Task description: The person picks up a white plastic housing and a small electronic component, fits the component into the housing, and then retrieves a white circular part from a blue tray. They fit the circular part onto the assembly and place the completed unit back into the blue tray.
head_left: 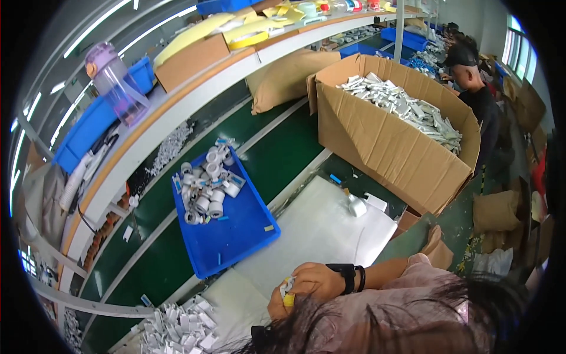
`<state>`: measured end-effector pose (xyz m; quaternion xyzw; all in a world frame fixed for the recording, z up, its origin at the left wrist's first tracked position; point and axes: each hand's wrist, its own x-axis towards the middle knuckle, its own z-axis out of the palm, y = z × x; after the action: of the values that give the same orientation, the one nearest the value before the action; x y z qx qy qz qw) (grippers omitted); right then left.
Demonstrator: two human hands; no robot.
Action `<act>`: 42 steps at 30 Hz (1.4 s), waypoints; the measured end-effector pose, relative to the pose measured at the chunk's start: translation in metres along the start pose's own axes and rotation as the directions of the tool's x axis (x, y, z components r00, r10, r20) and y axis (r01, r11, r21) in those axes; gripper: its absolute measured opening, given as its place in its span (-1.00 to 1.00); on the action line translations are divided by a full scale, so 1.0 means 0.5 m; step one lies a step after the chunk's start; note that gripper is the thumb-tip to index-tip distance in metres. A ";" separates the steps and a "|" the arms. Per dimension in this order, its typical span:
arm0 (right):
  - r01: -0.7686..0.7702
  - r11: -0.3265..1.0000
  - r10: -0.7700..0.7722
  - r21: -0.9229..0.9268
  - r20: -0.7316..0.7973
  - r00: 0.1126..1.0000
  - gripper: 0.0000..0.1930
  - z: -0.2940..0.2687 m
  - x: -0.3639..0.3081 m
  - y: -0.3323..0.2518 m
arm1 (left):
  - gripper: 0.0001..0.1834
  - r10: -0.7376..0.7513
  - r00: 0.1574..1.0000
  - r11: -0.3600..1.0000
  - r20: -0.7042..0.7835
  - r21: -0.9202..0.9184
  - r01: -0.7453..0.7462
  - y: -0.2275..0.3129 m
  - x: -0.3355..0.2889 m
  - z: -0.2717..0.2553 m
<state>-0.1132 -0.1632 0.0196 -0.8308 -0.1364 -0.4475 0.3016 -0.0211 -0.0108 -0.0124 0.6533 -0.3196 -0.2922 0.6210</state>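
Close to my body, my right hand (320, 279) and my left hand (276, 305) meet around a small white part with a yellow piece (288, 300) on it. Fingers of both hands are closed on it and cover most of it, so its exact kind does not show. Hair hides much of my left hand. Beneath them lies a pale, shiny work sheet (306, 221). On its far right side sits a white round part (356, 206) beside a white block-shaped piece (376, 202).
A blue tray (236, 248) holds white round parts at its far end. White pieces are piled (180, 327) at the lower left. An open cardboard box (395, 156) full of white parts stands right. Beyond runs a shelf (171, 97) with a purple bottle (118, 82); a co-worker (480, 106) sits far right.
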 end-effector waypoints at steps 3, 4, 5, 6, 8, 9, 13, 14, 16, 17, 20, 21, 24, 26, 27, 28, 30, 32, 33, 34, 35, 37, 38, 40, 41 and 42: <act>-0.103 0.991 0.109 0.085 -0.069 0.992 -0.83 0.012 -0.013 0.001 | -0.63 0.131 0.991 0.980 0.017 0.149 -0.132 -0.011 0.004 -0.005; -0.107 0.991 0.112 0.085 -0.063 0.992 -0.84 0.012 -0.014 0.005 | -0.64 -0.057 0.998 0.994 0.030 -0.089 0.060 -0.012 0.010 -0.007; -0.109 0.990 0.114 0.085 -0.057 0.992 -0.85 0.011 -0.015 0.007 | -0.64 -0.135 0.989 0.969 0.064 -0.202 0.145 -0.017 0.016 -0.008; -0.131 0.988 0.134 0.084 -0.037 0.990 -0.84 0.011 -0.017 0.009 | -0.65 -0.215 0.972 0.923 0.096 -0.306 0.234 -0.022 0.020 -0.010; -0.182 0.978 0.172 0.099 0.102 0.980 -0.83 0.004 -0.018 0.026 | -0.65 -0.218 0.970 0.901 0.108 -0.359 0.243 -0.043 0.030 -0.020; -0.253 0.961 0.219 0.110 0.253 0.942 -0.81 -0.004 -0.016 0.035 | -0.65 -0.211 0.971 0.896 0.114 -0.374 0.238 -0.046 0.039 -0.027; -0.463 0.791 0.485 0.401 0.053 0.873 -0.78 0.000 -0.039 0.057 | -0.72 -0.103 0.994 0.980 0.037 -0.166 0.108 -0.037 0.056 -0.029; -0.488 0.806 0.520 0.335 -0.006 0.854 -0.74 0.021 -0.057 0.076 | -0.73 -0.097 0.995 0.985 0.038 -0.139 0.101 -0.032 0.066 -0.022; -0.607 0.650 0.650 0.457 0.079 0.755 -0.70 0.079 -0.094 0.092 | -0.74 -0.084 0.996 0.990 0.005 -0.117 0.084 -0.030 0.063 -0.018; -0.707 0.438 0.763 0.556 0.186 0.619 -0.66 0.100 -0.112 0.103 | -0.74 -0.077 0.997 0.992 0.010 -0.102 0.078 -0.027 0.068 -0.012; -0.727 0.291 0.792 0.622 0.270 0.548 -0.58 0.099 -0.097 0.083 | -0.75 -0.086 0.996 0.993 -0.016 -0.079 0.084 -0.022 0.081 -0.014; -0.729 0.387 0.793 0.564 0.201 0.576 -0.58 0.108 -0.114 0.091 | -0.75 -0.085 0.996 0.994 -0.024 -0.070 0.083 -0.017 0.082 -0.015; -0.736 0.453 0.786 0.503 0.163 0.596 -0.58 0.138 -0.164 0.141 | -0.76 -0.070 0.996 0.997 -0.050 -0.047 0.068 -0.015 0.082 -0.026; -0.740 0.430 0.784 0.517 0.193 0.590 -0.58 0.135 -0.153 0.146 | -0.77 -0.067 0.996 0.997 -0.059 -0.028 0.065 -0.015 0.087 -0.032; -0.748 0.497 0.751 0.440 0.214 0.625 -0.60 0.094 -0.130 0.128 | -0.77 -0.066 0.996 0.998 -0.057 -0.020 0.065 -0.016 0.087 -0.033; -0.745 0.563 0.714 0.360 0.243 0.657 -0.61 0.073 -0.121 0.117 | -0.77 -0.064 0.996 0.998 -0.064 -0.013 0.064 -0.015 0.085 -0.031; -0.715 0.586 0.689 0.381 0.230 0.687 -0.63 0.086 -0.130 0.123 | -0.78 -0.064 0.995 0.998 -0.075 -0.002 0.065 -0.012 0.079 -0.032; -0.701 0.553 0.656 0.450 0.282 0.700 -0.65 0.093 -0.137 0.119 | -0.78 -0.061 0.995 0.998 -0.077 0.013 0.062 -0.010 0.075 -0.033; -0.702 0.547 0.660 0.457 0.281 0.697 -0.65 0.100 -0.141 0.120 | -0.78 -0.060 0.995 0.998 -0.078 0.016 0.062 -0.009 0.072 -0.033; -0.658 0.623 0.623 0.423 0.242 0.744 -0.65 0.108 -0.144 0.124 | -0.79 -0.059 0.995 0.998 -0.077 0.019 0.060 -0.008 0.071 -0.032; -0.611 0.693 0.581 0.383 0.206 0.788 -0.66 0.115 -0.146 0.122 | -0.79 -0.060 0.995 0.998 -0.074 0.024 0.062 -0.005 0.068 -0.034; -0.709 0.585 0.652 0.394 0.293 0.700 -0.69 0.093 -0.114 0.099 | -0.79 -0.056 0.996 0.998 -0.076 0.025 0.058 -0.005 0.061 -0.040; -0.792 0.471 0.706 0.388 0.373 0.602 -0.71 0.083 -0.101 0.088 | -0.79 -0.052 0.996 0.998 -0.071 0.027 0.054 -0.004 0.059 -0.044; -0.728 0.581 0.674 0.365 0.286 0.681 -0.69 0.085 -0.102 0.088 | -0.80 -0.047 0.997 0.999 -0.055 0.026 0.048 -0.004 0.052 -0.049; -0.650 0.686 0.622 0.327 0.201 0.757 -0.66 0.086 -0.103 0.087 | -0.80 -0.042 0.998 0.999 -0.048 0.022 0.043 -0.003 0.049 -0.052; -0.657 0.681 0.628 0.325 0.202 0.751 -0.66 0.086 -0.103 0.080 | -0.80 -0.039 0.999 0.999 -0.035 0.024 0.040 -0.002 0.045 -0.058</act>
<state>-0.0939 -0.1656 -0.0560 -0.7677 0.0695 -0.2471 0.5872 0.0156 -0.0102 -0.0115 0.6721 -0.2994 -0.2890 0.6125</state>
